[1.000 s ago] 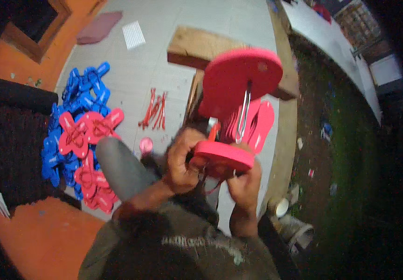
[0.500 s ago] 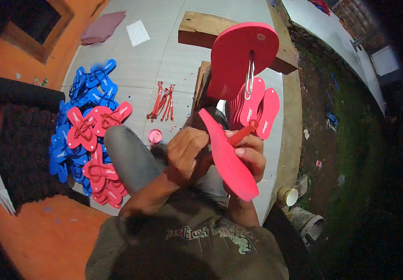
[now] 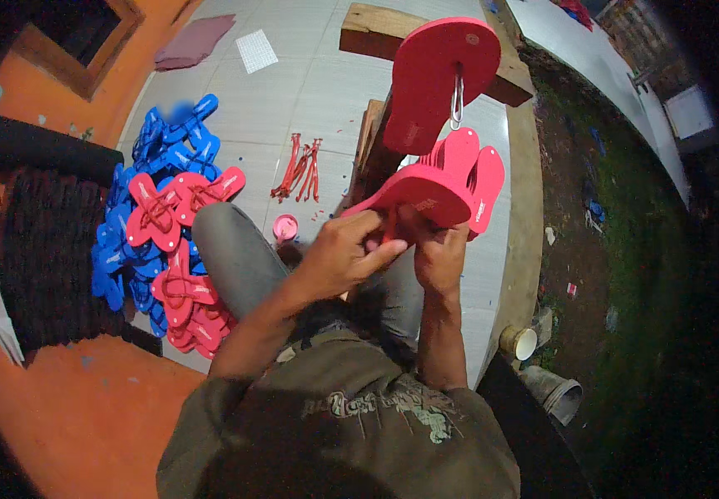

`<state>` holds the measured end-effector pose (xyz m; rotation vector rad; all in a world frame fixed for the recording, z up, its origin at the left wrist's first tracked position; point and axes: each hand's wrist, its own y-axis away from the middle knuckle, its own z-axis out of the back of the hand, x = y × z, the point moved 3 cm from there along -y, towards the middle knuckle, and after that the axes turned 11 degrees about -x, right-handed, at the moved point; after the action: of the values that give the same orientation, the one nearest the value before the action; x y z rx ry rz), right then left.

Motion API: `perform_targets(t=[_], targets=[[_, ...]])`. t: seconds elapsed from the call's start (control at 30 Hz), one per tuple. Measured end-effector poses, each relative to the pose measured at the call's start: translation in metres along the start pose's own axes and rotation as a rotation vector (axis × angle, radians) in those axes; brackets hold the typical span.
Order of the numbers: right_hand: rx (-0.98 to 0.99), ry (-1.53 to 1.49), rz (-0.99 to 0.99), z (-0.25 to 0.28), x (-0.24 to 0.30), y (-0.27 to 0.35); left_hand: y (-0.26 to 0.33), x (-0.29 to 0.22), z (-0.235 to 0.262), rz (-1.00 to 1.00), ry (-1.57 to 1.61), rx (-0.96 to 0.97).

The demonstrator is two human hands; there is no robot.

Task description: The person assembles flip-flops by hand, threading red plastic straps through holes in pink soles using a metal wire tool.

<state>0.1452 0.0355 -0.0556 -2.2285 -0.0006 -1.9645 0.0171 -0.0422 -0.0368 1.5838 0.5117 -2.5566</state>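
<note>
Head view, left hand (image 3: 339,254): closed over the near edge of a red flip-flop sole (image 3: 414,195), fingers curled and pressing toward its middle.
Head view, right hand (image 3: 436,249): gripping the same sole from below, thumb up against its underside; what the fingertips pinch there cannot be told.
Sole, place: held in the air over the person's knees, tilted, just in front of a bunch of red soles (image 3: 472,170) hanging on a metal hook (image 3: 457,100).
Sole, handling: looks like light foam, soft enough to bend under the thumbs, not fragile; best held at the rim with both hands while the middle is worked.
Floor, left: a heap of blue flip-flops (image 3: 139,179) with finished red flip-flops (image 3: 172,249) on top.
Floor, middle: loose red straps (image 3: 299,166) on the tiles, a small pink cup (image 3: 285,227) near the knee.
Beyond: a wooden beam (image 3: 372,25).
</note>
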Motion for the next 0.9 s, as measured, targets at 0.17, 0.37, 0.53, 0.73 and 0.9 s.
perform_targets(t=[0.17, 0.37, 0.53, 0.73, 0.9], targets=[[-0.126, -0.222, -0.068, -0.005, -0.015, -0.005, 0.003, 0.013, 0.003, -0.149, -0.006, -0.226], [-0.165, -0.850, -0.424, -0.027, -0.044, -0.016, 0.026, 0.086, 0.034, 0.314, 0.386, -0.462], [0.055, -0.213, -0.253, -0.043, -0.157, 0.009, 0.059, 0.136, 0.063, 0.577, 0.551, -0.515], [-0.059, 1.125, 0.071, -0.022, -0.346, 0.071, 0.042, 0.130, 0.138, 0.517, -0.449, -0.520], [0.170, 0.590, -0.254, -0.033, -0.241, 0.052, 0.029, 0.164, 0.125, 0.498, -0.645, -0.174]])
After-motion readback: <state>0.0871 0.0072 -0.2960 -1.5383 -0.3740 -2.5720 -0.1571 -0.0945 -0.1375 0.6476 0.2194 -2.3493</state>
